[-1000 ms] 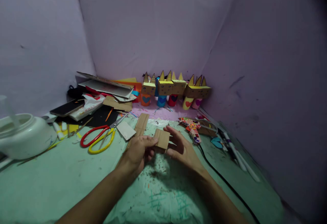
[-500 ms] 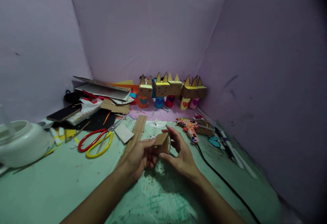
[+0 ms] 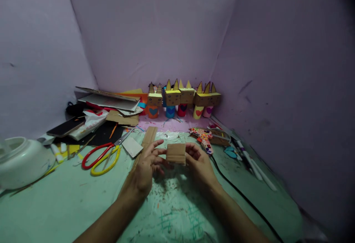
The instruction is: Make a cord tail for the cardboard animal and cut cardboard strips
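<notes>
A small folded piece of brown corrugated cardboard (image 3: pixel 176 153) is held between both hands just above the green table. My left hand (image 3: pixel 146 169) pinches its left edge, thumb and fingers bent round it. My right hand (image 3: pixel 200 164) grips its right edge with curled fingers. A longer strip of cardboard (image 3: pixel 148 136) lies flat on the table just beyond my left hand.
Red and yellow scissors (image 3: pixel 101 157) lie left of the hands. A white bowl (image 3: pixel 23 161) sits far left. A pile of card and paper (image 3: pixel 108 104) is behind. Several cardboard-headed figures (image 3: pixel 181 100) line the back wall. A patterned glue gun (image 3: pixel 203 139), black cable (image 3: pixel 244 198) and white sticks (image 3: pixel 253 167) lie right.
The cardboard piece has been turned in my fingers so its flat face now points at me. Both hands have closed in on its edges. The view has tilted down slightly.
</notes>
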The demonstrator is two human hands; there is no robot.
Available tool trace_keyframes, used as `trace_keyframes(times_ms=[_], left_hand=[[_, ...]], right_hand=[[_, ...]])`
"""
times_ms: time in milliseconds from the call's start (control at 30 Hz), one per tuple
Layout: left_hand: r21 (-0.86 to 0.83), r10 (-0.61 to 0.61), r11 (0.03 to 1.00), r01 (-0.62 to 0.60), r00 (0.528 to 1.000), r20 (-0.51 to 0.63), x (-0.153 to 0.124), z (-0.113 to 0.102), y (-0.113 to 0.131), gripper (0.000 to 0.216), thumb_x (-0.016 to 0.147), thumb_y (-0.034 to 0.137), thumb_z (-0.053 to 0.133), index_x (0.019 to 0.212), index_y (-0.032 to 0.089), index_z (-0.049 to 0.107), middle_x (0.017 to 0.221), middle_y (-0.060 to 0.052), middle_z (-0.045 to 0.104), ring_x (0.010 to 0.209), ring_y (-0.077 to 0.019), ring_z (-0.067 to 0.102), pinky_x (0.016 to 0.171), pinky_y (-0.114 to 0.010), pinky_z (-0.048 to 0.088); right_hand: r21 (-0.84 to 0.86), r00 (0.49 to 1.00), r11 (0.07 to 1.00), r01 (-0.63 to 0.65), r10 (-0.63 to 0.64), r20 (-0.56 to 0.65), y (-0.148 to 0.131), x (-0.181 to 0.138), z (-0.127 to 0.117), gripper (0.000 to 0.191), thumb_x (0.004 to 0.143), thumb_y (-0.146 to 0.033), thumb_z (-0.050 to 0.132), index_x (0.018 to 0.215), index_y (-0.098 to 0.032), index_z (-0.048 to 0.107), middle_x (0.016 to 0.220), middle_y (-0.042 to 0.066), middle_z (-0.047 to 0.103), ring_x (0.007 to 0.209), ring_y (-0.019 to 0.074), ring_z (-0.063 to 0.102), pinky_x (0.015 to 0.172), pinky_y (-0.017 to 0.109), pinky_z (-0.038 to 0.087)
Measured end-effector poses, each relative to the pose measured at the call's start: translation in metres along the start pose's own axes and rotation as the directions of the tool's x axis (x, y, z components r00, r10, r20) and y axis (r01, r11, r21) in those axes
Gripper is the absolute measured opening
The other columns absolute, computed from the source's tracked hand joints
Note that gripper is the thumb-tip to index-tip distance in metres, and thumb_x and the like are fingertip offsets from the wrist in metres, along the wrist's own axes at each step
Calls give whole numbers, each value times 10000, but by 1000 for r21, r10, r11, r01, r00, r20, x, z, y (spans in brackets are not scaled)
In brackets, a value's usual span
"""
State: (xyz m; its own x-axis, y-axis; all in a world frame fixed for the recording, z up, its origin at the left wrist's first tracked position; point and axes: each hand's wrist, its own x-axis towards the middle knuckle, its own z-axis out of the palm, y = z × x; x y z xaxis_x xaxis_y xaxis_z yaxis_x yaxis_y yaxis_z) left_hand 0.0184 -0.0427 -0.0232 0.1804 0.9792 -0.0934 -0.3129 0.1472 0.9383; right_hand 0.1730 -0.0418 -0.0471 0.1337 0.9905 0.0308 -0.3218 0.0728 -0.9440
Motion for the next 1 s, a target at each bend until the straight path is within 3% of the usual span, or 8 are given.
trace_keyframes(times_ms=[100, 167, 267, 367, 467, 567, 800, 1000], left_hand=[[259, 131, 954, -152, 987, 98, -2, -1, -1, 720, 559, 87, 496, 1262, 199, 390, 1222, -99, 465, 963, -217, 530, 637, -261, 481], [475, 226, 832, -285, 958, 178, -4, 0, -1, 753, 576, 101, 559, 1293, 239, 373, 1323, -81, 390, 1131, -258, 426, 836, -340, 443], [613, 288, 699, -368, 930, 230, -6, 2, 2, 650, 622, 166, 633, 1243, 231, 454, 1302, -83, 431, 1169, -269, 397, 947, -380, 358], [513, 170, 829, -222, 974, 146, -3, 0, 5, 524, 686, 266, 629, 1187, 170, 507, 1219, -108, 509, 1075, -262, 486, 862, -331, 421], [226, 26, 974, -29, 1000, 16, 2, -3, 5, 458, 737, 313, 582, 1162, 162, 506, 1137, -98, 561, 944, -232, 560, 723, -286, 471], [-31, -90, 995, 90, 996, -16, 6, -4, 3, 364, 777, 295, 532, 1121, 176, 526, 1022, -78, 607, 812, -188, 591, 656, -266, 479], [4, -48, 999, 48, 999, -15, 7, -6, 2, 409, 756, 314, 569, 1140, 176, 549, 1009, -72, 615, 891, -195, 564, 713, -254, 446], [19, -28, 999, 26, 992, 121, 3, -9, 6, 463, 774, 316, 534, 1211, 170, 490, 1190, -103, 535, 1052, -248, 498, 725, -286, 437]], right_hand=[[-50, 1000, 999, 2, -3, -23, 2, 1, -1, 320, 582, -294, 724, 858, -189, 598, 791, 20, 644, 709, 160, 586, 612, 263, 449], [-140, 1000, 990, 22, -22, 2, 3, 0, 0, 313, 603, -302, 702, 878, -174, 623, 819, 41, 658, 725, 172, 590, 658, 293, 457], [-274, 997, 959, 69, -60, 42, 4, -1, 1, 296, 638, -305, 664, 896, -161, 649, 857, 64, 667, 751, 182, 588, 700, 317, 456], [-338, 997, 938, 69, -50, 65, 4, -2, 0, 271, 664, -306, 634, 888, -155, 650, 813, 59, 659, 698, 167, 573, 653, 303, 450], [-305, 996, 952, 19, 8, 88, 1, -2, -3, 230, 653, -316, 638, 821, -160, 631, 794, 52, 644, 664, 157, 566, 586, 279, 444], [-274, 986, 959, 67, -22, 164, -4, -4, -4, 139, 644, -286, 647, 715, -174, 604, 897, 63, 637, 785, 179, 577, 618, 271, 450], [-344, 942, 931, 121, 1, 336, -17, -12, 0, 360, 606, -229, 689, 959, -211, 619, 890, 33, 634, 780, 171, 566, 648, 280, 444], [-295, 937, 955, 21, 84, 338, -10, -10, -6, 251, 626, -310, 686, 834, -175, 647, 757, 24, 649, 684, 159, 574, 642, 286, 425]])
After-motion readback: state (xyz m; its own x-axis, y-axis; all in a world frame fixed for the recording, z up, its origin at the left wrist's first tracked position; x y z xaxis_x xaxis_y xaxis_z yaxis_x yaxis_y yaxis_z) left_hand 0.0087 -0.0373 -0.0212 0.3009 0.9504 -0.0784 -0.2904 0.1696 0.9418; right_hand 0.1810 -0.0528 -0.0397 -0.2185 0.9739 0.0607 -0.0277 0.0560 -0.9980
